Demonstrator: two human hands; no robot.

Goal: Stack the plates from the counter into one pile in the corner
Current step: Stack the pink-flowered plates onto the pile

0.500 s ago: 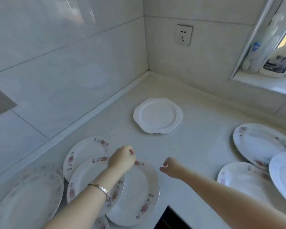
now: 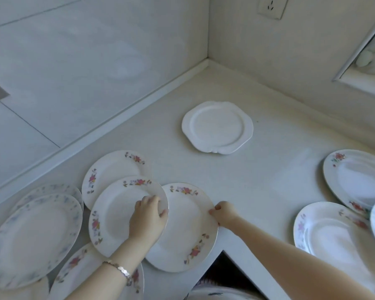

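With only a plain white plate sitting near the corner, the left hand and right hand are each pinching a floral plate's rim, leaving many plates unstacked.

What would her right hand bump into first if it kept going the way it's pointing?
The right hand points left across the floral plate whose rim it pinches. Going on, it would likely meet the left hand on the overlapping plate, though depth is hard to judge.
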